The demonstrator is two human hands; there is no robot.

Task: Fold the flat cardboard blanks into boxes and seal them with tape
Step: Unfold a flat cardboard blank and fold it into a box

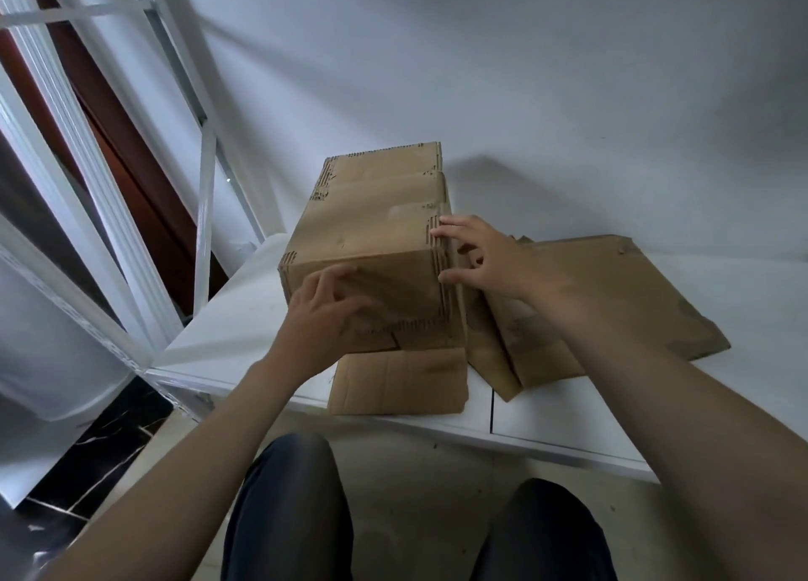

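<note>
A brown cardboard box (376, 235), folded into shape, stands on the white table (227, 322) on top of a flat cardboard blank (400, 381). My left hand (325, 318) presses against the box's near face, fingers bent on the cardboard. My right hand (481, 256) touches the box's right edge with spread fingers. More flat blanks (612, 300) lie in a loose pile to the right, partly under my right forearm. No tape is in view.
A white metal shelf frame (205, 195) rises at the table's left end. A white wall stands close behind the table. My legs in dark trousers (297, 506) are below the table's near edge, over a pale floor.
</note>
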